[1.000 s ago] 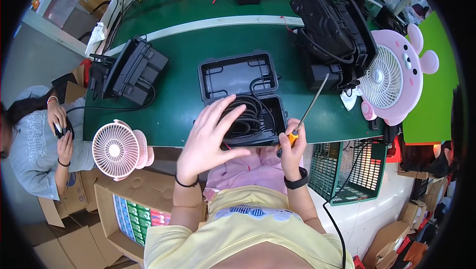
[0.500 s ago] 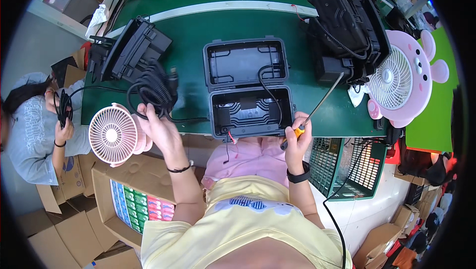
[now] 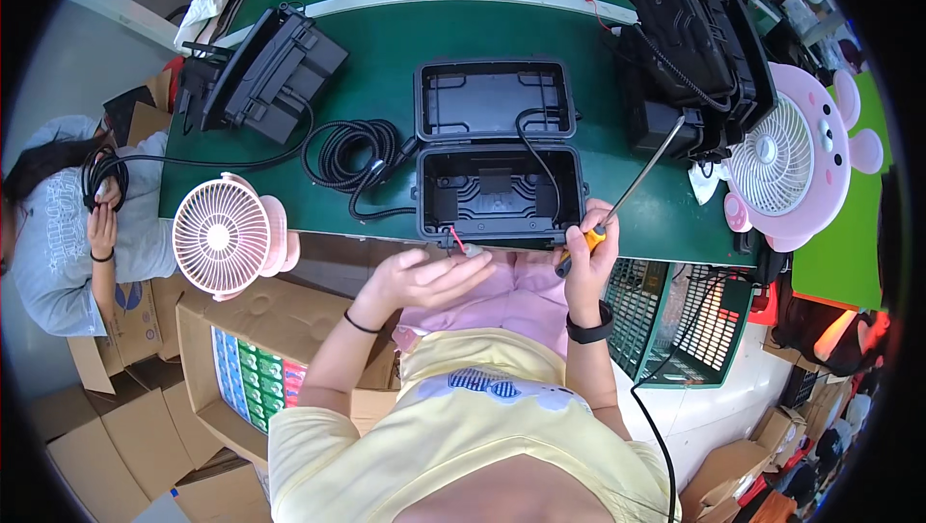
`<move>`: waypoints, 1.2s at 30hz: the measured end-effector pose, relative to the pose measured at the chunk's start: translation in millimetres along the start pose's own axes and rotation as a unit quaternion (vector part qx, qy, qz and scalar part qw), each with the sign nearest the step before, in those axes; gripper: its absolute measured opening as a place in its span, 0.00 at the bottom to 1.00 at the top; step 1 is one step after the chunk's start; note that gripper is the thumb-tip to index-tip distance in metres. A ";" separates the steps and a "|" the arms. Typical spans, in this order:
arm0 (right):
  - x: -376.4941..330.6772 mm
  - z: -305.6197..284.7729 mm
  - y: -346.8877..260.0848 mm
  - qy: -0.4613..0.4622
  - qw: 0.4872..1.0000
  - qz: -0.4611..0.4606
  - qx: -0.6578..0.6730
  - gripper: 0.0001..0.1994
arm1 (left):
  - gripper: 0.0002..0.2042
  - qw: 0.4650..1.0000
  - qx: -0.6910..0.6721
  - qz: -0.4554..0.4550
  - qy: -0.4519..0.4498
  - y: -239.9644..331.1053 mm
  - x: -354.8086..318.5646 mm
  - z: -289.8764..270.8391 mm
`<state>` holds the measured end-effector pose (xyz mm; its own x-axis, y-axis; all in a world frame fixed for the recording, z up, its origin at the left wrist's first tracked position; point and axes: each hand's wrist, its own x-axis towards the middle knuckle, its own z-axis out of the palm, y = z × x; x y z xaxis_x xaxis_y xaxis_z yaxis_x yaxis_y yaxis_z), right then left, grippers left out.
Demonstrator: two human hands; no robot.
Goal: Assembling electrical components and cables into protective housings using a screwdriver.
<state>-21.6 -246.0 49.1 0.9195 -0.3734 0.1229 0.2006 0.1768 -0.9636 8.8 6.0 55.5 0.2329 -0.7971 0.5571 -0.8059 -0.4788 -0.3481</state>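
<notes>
An open black plastic case (image 3: 502,185) lies on the green table (image 3: 386,50), its lid flipped back and a thin black wire running inside. My right hand (image 3: 588,243) grips a long screwdriver (image 3: 627,197) with an orange and black handle at the case's near right corner. My left hand (image 3: 424,277) hovers palm up, fingers apart, just below the case's front edge beside short red wires (image 3: 455,239). A coiled black cable (image 3: 352,156) rests on the table to the left of the case.
A closed black case (image 3: 270,69) sits at the back left, stacked black cases (image 3: 699,50) at the right. A pink fan (image 3: 227,233) stands at the table's left edge, a pink animal-shaped fan (image 3: 786,161) at the right. A seated person (image 3: 68,214) holds cable on the left.
My left hand carried the black cable coil out of the case, set it on the table to the left, and came back empty to the case's front. The right hand kept the screwdriver.
</notes>
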 end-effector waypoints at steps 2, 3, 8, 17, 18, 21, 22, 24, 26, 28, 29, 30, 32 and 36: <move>0.5 1.6 -1.1 0.007 1.000 -0.001 0.008 0.10 | 0.14 0.999 0.023 0.033 0.027 -10.7 6.6 6.5; 1.0 2.7 -2.6 0.006 1.000 0.006 0.015 0.10 | 0.12 0.998 0.036 0.052 0.025 -15.0 9.4 8.6; 2.9 1.0 -2.4 0.003 0.999 0.014 0.031 0.10 | 0.10 0.990 -0.107 0.026 0.094 -31.6 30.1 -8.0; 4.2 -2.3 -3.6 -0.014 1.000 0.003 0.024 0.09 | 0.14 0.919 -0.134 -0.367 -0.044 -33.3 78.7 -33.4; 3.2 -5.7 1.2 -0.022 1.000 -0.002 0.012 0.10 | 0.13 0.917 -0.145 -0.368 -0.045 -31.2 89.2 -36.0; 0.6 -10.1 4.4 -0.035 0.999 -0.007 -0.013 0.10 | 0.16 0.916 -0.252 -0.307 -0.055 -26.3 106.4 -30.3; 0.7 -10.4 4.0 -0.039 0.999 -0.005 -0.025 0.10 | 0.21 0.915 -0.277 -0.279 -0.086 -22.2 113.2 -28.6; 3.7 -10.1 -2.4 -0.035 0.995 -0.037 -0.083 0.10 | 0.32 0.893 -0.292 -0.284 -0.190 -3.3 118.0 -15.4; 6.7 -14.4 -7.8 -0.030 0.984 -0.093 -0.148 0.12 | 0.40 0.915 -0.186 -0.285 -0.218 9.0 118.5 -9.6; 12.4 -21.5 -9.4 -0.007 0.975 -0.144 -0.166 0.12 | 0.42 0.934 -0.166 -0.236 -0.213 10.8 109.2 -4.9; 17.0 -25.2 -12.7 0.008 0.983 -0.123 -0.136 0.11 | 0.41 0.945 -0.141 -0.202 -0.212 12.2 106.5 -4.5; 28.0 -22.6 -19.3 0.014 0.985 -0.127 -0.117 0.11 | 0.35 0.945 -0.137 -0.209 -0.212 14.8 105.2 -4.2; 52.2 -21.0 -33.1 -0.028 0.969 -0.159 -0.187 0.13 | 0.32 0.956 -0.098 -0.196 -0.194 25.7 93.2 4.9; 90.1 -0.6 -49.6 -0.067 0.912 -0.230 -0.334 0.15 | 0.28 0.971 -0.007 -0.178 -0.160 40.5 93.3 -6.8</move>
<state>51.1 -289.0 107.9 0.8326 -0.1452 0.5346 0.3656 -0.5810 -0.7272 -5.8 -85.3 98.5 0.6531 -0.6564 0.3776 -0.6501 -0.7417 -0.1651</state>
